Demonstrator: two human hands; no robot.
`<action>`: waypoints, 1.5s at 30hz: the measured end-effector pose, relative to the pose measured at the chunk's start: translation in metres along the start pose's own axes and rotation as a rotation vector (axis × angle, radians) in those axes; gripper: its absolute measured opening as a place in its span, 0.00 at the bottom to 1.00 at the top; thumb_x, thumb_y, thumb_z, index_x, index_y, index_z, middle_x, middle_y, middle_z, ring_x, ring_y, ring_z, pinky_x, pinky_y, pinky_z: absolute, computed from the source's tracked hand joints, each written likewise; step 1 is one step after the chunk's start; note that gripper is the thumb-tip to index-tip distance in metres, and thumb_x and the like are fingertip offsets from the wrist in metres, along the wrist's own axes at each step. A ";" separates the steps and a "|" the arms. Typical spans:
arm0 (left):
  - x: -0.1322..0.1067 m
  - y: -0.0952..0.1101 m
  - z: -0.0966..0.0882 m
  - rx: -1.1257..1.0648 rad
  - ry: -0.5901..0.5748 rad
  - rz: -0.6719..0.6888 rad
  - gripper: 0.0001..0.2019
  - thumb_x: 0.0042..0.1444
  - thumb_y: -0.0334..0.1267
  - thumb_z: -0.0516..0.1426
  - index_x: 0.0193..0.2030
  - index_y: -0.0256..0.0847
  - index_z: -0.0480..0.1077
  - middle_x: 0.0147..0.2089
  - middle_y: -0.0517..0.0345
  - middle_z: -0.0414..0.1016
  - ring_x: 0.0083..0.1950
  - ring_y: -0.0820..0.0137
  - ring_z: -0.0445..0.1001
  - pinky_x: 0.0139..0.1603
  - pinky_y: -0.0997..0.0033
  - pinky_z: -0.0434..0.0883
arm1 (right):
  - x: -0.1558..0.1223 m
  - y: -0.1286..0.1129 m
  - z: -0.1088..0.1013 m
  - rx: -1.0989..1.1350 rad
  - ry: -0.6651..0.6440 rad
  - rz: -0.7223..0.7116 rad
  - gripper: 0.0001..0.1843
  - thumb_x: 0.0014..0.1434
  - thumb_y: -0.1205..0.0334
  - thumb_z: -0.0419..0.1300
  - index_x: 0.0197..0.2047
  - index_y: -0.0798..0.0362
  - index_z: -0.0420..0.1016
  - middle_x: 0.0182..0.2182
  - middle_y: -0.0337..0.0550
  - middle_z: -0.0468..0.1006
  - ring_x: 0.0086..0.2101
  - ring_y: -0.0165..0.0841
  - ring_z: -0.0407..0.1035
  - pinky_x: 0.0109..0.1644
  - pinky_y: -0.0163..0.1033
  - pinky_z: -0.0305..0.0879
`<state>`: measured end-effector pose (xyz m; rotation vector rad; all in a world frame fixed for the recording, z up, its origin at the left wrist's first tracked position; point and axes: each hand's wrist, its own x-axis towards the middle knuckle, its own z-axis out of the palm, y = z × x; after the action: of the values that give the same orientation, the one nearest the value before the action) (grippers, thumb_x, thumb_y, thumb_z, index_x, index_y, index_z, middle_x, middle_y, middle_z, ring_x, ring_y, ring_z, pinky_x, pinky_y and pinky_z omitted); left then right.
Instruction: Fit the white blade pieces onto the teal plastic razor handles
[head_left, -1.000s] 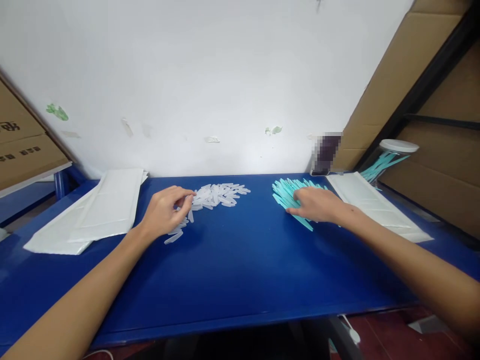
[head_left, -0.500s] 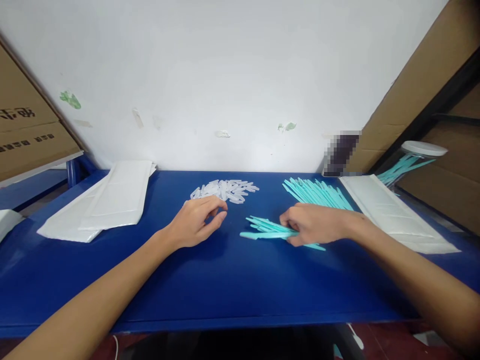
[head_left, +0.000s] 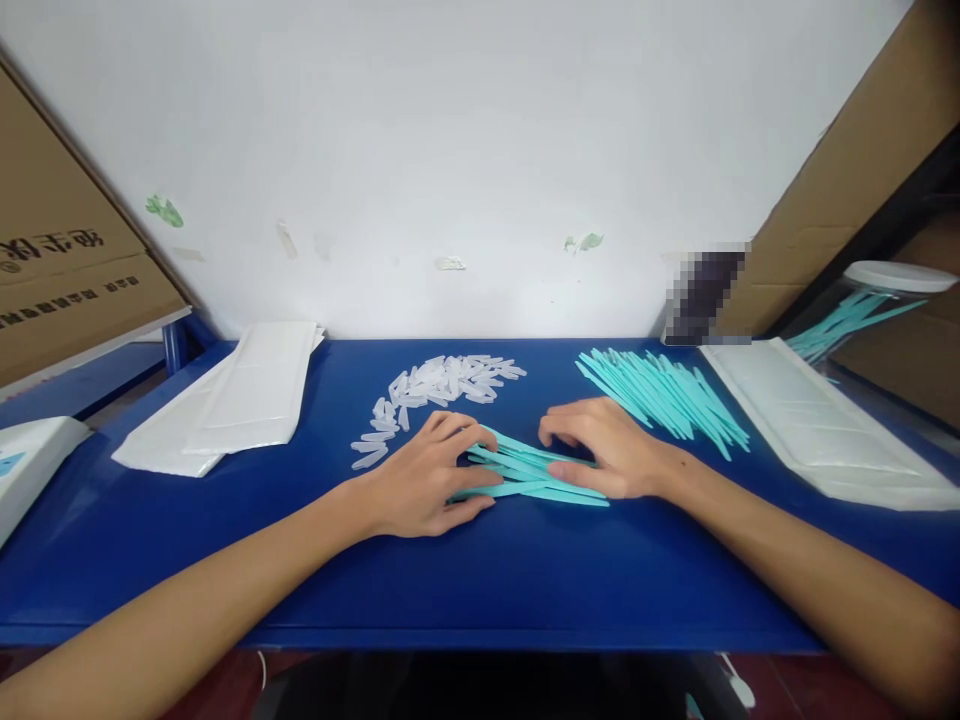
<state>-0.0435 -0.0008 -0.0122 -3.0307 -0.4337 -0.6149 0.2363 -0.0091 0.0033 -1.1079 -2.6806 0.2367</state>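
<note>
A loose bundle of slim teal sticks that look like eyebrow razors (head_left: 525,468) lies on the blue table between my hands. My left hand (head_left: 435,475) reaches over the bundle's left end, its fingers apart and touching the razors. At the right end, my right hand (head_left: 600,450) has its thumb across the razors and its fingers curled apart from the thumb above them. Small clear plastic caps (head_left: 450,378) form a scattered pile beyond my left hand. Behind my right hand is a larger heap of teal razors (head_left: 664,390).
White padded mailers (head_left: 255,390) lie at the left, and another mailer (head_left: 817,420) at the right. A lidded jar (head_left: 862,310) of teal sticks stands at the far right. Cardboard boxes (head_left: 67,230) flank the blue table (head_left: 465,590), with a white wall behind.
My left hand has moved down and right onto the razors' left end. My right hand has loosened its hold on the bundle. More of the caps beside my left hand now show.
</note>
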 end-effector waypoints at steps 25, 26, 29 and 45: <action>0.003 -0.007 -0.017 0.110 -0.062 0.058 0.12 0.67 0.41 0.56 0.40 0.40 0.80 0.53 0.48 0.77 0.56 0.55 0.71 0.53 0.55 0.68 | 0.008 -0.015 0.010 0.050 -0.010 0.071 0.16 0.65 0.47 0.55 0.34 0.51 0.66 0.29 0.38 0.69 0.29 0.32 0.61 0.39 0.40 0.54; 0.001 -0.010 -0.019 0.085 -0.051 0.039 0.12 0.66 0.40 0.56 0.39 0.41 0.80 0.53 0.49 0.78 0.56 0.55 0.71 0.54 0.55 0.68 | 0.007 -0.015 0.010 0.047 -0.018 0.085 0.16 0.65 0.47 0.55 0.33 0.51 0.65 0.26 0.37 0.68 0.28 0.33 0.60 0.40 0.41 0.54; 0.000 -0.016 -0.019 0.008 -0.004 -0.029 0.13 0.67 0.39 0.54 0.39 0.41 0.80 0.48 0.50 0.79 0.51 0.60 0.73 0.52 0.58 0.69 | 0.006 -0.014 0.010 0.035 -0.035 0.156 0.16 0.66 0.46 0.53 0.33 0.49 0.63 0.20 0.36 0.64 0.30 0.36 0.62 0.39 0.41 0.52; 0.001 -0.013 -0.011 -0.102 -0.125 -0.185 0.11 0.64 0.47 0.58 0.42 0.41 0.72 0.39 0.55 0.70 0.37 0.67 0.67 0.37 0.67 0.64 | 0.003 -0.010 0.003 0.102 0.034 0.151 0.14 0.61 0.49 0.58 0.36 0.50 0.65 0.33 0.39 0.70 0.28 0.30 0.59 0.32 0.37 0.50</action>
<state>-0.0498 0.0110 -0.0019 -3.1614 -0.7160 -0.4695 0.2269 -0.0139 0.0033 -1.2713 -2.5272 0.3724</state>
